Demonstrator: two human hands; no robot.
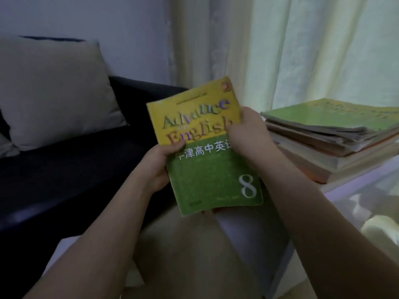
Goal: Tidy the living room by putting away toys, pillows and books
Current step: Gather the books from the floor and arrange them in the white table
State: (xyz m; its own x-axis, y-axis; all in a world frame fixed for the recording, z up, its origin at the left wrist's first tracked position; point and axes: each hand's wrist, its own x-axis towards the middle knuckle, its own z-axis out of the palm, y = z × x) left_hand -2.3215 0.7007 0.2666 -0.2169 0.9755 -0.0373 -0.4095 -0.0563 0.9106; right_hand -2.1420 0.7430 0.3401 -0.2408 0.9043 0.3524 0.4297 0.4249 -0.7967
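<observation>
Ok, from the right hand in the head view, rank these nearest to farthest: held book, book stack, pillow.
1. Held book: gripped by the right hand at its right edge.
2. Book stack: just right of that hand, on the table.
3. Pillow: far left, on the sofa.

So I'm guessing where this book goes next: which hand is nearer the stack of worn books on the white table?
Right. The right hand grips the yellow-green textbook's right edge, just beside the stack; the left hand holds the far edge.
</observation>
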